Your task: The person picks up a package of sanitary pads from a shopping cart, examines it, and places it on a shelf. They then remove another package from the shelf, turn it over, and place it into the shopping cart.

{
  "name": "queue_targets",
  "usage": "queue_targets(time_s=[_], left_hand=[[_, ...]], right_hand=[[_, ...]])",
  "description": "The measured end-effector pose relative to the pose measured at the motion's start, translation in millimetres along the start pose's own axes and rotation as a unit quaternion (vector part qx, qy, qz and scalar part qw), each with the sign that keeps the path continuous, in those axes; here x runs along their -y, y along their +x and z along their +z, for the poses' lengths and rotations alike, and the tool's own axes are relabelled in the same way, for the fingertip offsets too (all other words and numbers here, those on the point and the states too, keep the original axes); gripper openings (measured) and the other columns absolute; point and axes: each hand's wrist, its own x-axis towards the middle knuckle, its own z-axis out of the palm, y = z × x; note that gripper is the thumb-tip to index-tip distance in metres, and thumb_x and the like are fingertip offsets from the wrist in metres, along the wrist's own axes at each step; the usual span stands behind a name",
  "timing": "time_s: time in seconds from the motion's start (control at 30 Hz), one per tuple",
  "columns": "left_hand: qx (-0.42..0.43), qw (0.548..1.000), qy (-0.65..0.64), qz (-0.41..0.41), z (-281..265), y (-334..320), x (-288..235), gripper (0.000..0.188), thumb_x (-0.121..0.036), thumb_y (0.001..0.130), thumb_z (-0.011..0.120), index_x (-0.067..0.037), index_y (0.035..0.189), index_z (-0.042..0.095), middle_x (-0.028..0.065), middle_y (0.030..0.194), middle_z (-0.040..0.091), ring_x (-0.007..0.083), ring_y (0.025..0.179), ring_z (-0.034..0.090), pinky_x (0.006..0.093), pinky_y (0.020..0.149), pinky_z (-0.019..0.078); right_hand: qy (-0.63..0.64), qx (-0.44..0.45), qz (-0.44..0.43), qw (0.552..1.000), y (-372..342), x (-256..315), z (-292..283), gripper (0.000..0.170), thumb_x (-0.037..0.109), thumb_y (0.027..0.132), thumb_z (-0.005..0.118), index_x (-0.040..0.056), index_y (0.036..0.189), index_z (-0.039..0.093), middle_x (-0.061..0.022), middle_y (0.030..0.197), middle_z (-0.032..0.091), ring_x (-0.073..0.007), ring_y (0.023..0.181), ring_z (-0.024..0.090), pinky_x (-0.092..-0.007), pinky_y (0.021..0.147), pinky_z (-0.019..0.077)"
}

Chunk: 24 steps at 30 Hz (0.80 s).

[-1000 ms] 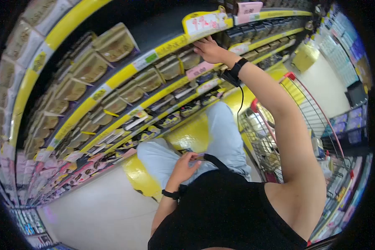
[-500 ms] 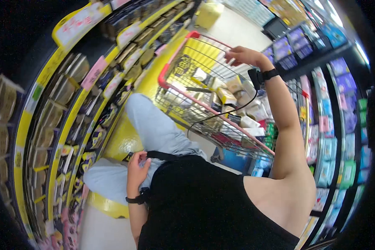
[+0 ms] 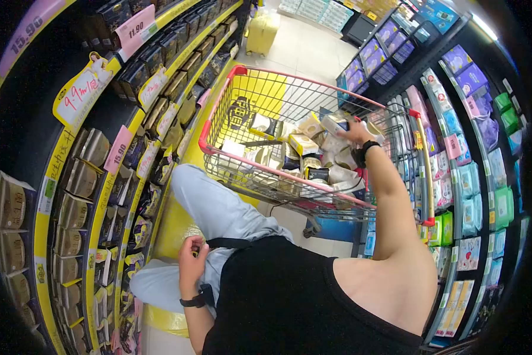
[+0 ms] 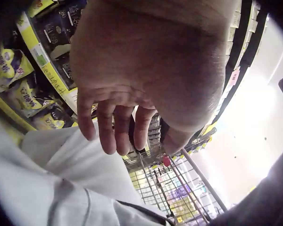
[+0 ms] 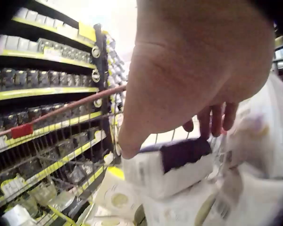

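Note:
My right hand (image 3: 356,134) reaches down into the shopping cart (image 3: 289,77) and grips a white package with a dark patch (image 5: 179,172), its thumb at one end and its fingertips over the far side. Several other wrapped packages, among them a yellow-and-white one (image 3: 303,144), are heaped beneath and around it. My left hand (image 3: 191,260) hangs loosely over the lap with fingers relaxed, and in the left wrist view nothing is between them.
Shelves of packaged goods (image 3: 73,211) with yellow price strips rise close on the left. Across the aisle stands another shelf with purple and green packs (image 3: 503,208). A yellow box (image 3: 263,32) sits on the floor beyond the cart. A black cable trails from the right wrist.
My right hand has left the shelf edge on the left, swung right over the cart and gone down among the packages, gripping one. The view has turned right; my left hand stays by the lap.

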Motion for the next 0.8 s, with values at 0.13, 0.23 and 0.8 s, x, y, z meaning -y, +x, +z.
queue_targets(time_s=[0.13, 0.23, 0.8], left_hand=[[-0.021, 1.000, 0.002, 0.003, 2, -7, -4, 0.023, -0.009, 0.086, 0.072, -0.002, 0.106, 0.062, 0.0098, 0.093, 0.067, 0.0208, 0.086, 0.062, 0.0334, 0.080, 0.0493], [-0.048, 0.998, -0.029, 0.005, 1, -15, 4, 0.023, -0.008, 0.086, 0.072, -0.002, 0.106, 0.062, 0.0100, 0.093, 0.067, 0.0203, 0.086, 0.062, 0.0332, 0.079, 0.0493], [-0.212, 0.962, -0.116, 0.127, -48, -36, -87, 0.040, -0.009, 0.086, 0.072, -0.001, 0.121, 0.055, 0.0105, 0.106, 0.066, 0.0191, 0.095, 0.063, 0.0319, 0.085, 0.0500]], right_hand=[[0.034, 0.002, 0.086, 0.996, 4, 47, 7, 0.099, 0.051, 0.066, 0.084, 0.0004, 0.141, 0.045, -0.0283, 0.132, 0.058, -0.0394, 0.123, 0.057, -0.0420, 0.105, 0.0444], [0.164, 0.120, -0.035, 0.978, 29, 63, -20, 0.089, 0.041, 0.070, 0.084, -0.0011, 0.139, 0.046, -0.0207, 0.130, 0.061, -0.0318, 0.121, 0.058, -0.0414, 0.102, 0.0455], [0.549, 0.741, -0.280, 0.267, -184, 470, -59, 0.064, 0.050, 0.101, 0.046, 0.0108, 0.151, 0.038, -0.0142, 0.149, 0.049, -0.0336, 0.131, 0.052, -0.0527, 0.109, 0.0419]])
